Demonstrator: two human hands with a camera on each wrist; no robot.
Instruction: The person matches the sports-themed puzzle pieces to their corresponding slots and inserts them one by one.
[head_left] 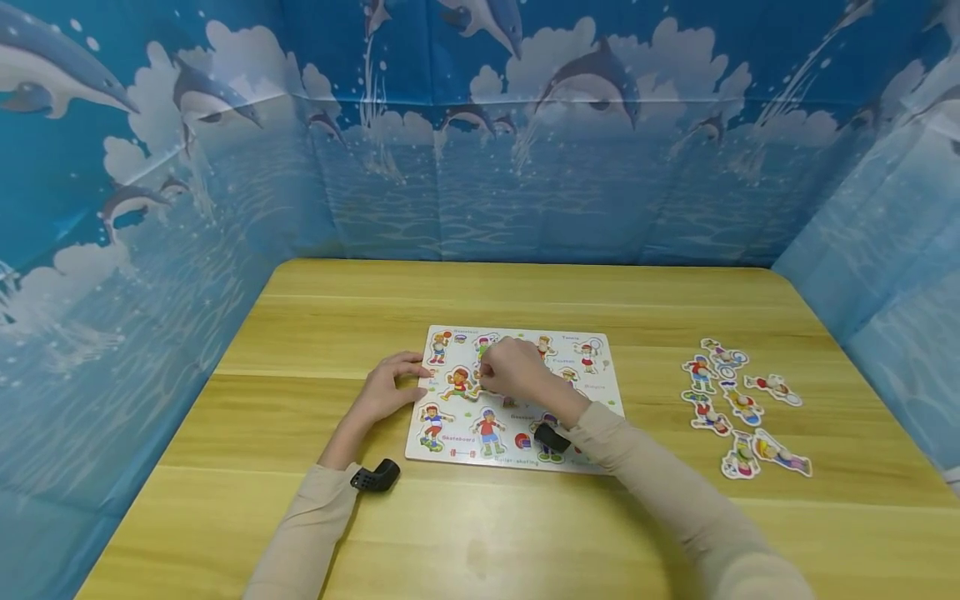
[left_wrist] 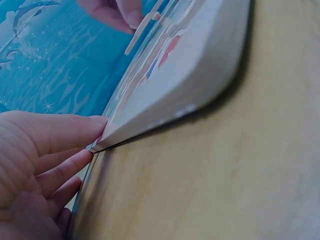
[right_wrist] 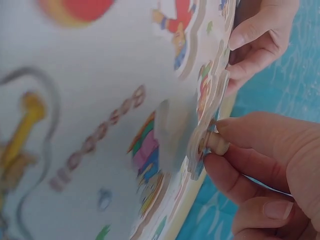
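Our right hand (head_left: 513, 371) pinches the peg (right_wrist: 216, 142) of a puzzle piece (right_wrist: 200, 150) over the board (head_left: 517, 433) mid-tabletop (head_left: 525, 533), while our left hand (head_left: 386, 387), fingers straight, presses the board's left edge.

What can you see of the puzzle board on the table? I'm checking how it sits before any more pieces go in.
The puzzle board is a white, rounded-corner rectangle, seemingly wood, lying flat on the wooden table. It is printed with cartoon sports figures and small captions. The left hand rests its fingertips against the left edge. The right hand pinches the small peg of a piece over its upper middle. More pieces lie apart to the right.
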